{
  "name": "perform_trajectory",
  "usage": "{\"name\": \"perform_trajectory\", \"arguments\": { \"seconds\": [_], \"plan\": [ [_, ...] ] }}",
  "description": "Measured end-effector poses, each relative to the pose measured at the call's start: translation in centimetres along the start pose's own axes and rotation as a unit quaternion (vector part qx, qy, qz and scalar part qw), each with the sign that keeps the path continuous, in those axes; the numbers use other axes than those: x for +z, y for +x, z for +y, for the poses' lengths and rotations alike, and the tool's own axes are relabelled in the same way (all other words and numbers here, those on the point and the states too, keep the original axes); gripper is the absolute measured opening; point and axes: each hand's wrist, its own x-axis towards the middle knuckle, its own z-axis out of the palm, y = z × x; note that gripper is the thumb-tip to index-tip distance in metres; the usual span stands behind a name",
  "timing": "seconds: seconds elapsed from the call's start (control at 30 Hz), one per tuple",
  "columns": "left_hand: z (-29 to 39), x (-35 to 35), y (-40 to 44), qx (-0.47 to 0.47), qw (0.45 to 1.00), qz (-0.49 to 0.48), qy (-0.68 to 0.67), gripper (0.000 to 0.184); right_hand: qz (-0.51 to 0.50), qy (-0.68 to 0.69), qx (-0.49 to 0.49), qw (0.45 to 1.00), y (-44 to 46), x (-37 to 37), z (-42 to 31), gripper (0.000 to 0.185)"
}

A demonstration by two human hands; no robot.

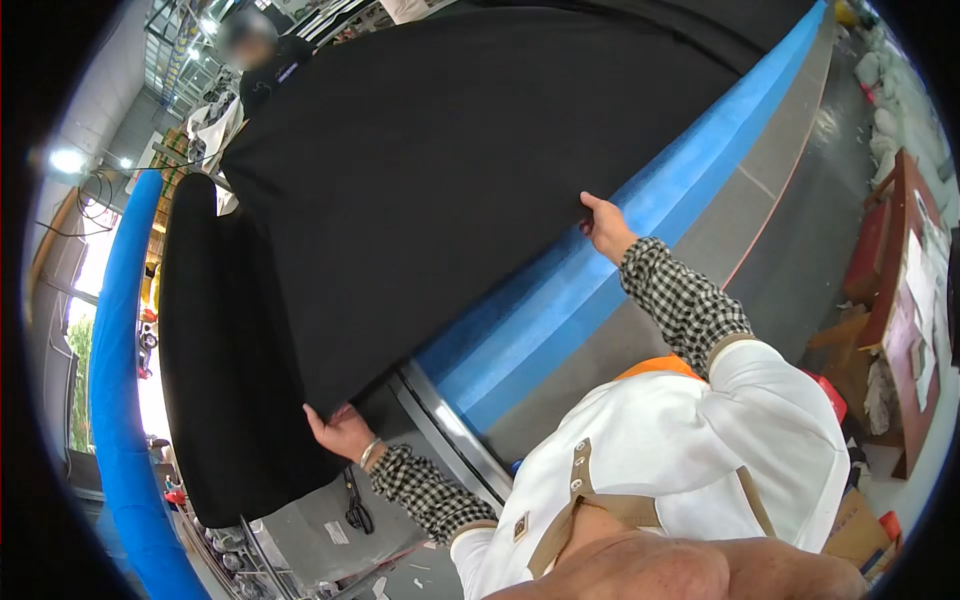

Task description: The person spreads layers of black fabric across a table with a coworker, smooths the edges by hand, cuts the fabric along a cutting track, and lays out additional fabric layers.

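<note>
A wide sheet of black fabric [440,160] is spread over a long table, with blue fabric [540,345] showing along its near side. My left hand [342,432] pinches the black sheet's near left corner, its fingers partly under the cloth. Farther along the same edge, my right hand [607,228] grips the black fabric with the thumb on top; the other fingers are mostly hidden below. Close to my left wrist, a pair of black-handled scissors [357,505] lies on a grey surface. A metal rail [445,425] crosses the table between my arms.
A large roll of black fabric [230,370] stands at the left, beside a long blue roll [120,380]. Another person [265,75] is at the table's far left end. On the right are a reddish-brown wooden table [905,300] and white bundles [890,120].
</note>
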Motion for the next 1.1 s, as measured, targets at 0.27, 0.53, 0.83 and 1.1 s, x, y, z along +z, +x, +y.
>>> {"name": "perform_trajectory", "arguments": {
  "seconds": [0.27,0.53,0.83,1.1],
  "plan": [
    [-1.8,-11.7,2.1,0.227,0.753,0.143,0.601,0.036,-0.146,-0.332,0.042,0.931,-5.3,2.2,2.2,0.042],
    [-6.3,-10.0,-1.3,-0.235,0.95,0.206,0.007,0.048,-0.173,-0.255,0.168,0.936,-6.0,3.0,6.6,0.038],
    [-15.1,-8.8,-0.3,-0.221,0.922,0.239,0.212,0.017,-0.168,-0.254,0.172,0.937,-5.0,0.2,8.1,0.045],
    [-14.9,-12.3,0.4,-0.172,0.95,0.223,0.134,0.018,0.001,-0.132,0.083,0.988,4.2,-6.6,2.7,0.043]
  ]
}}
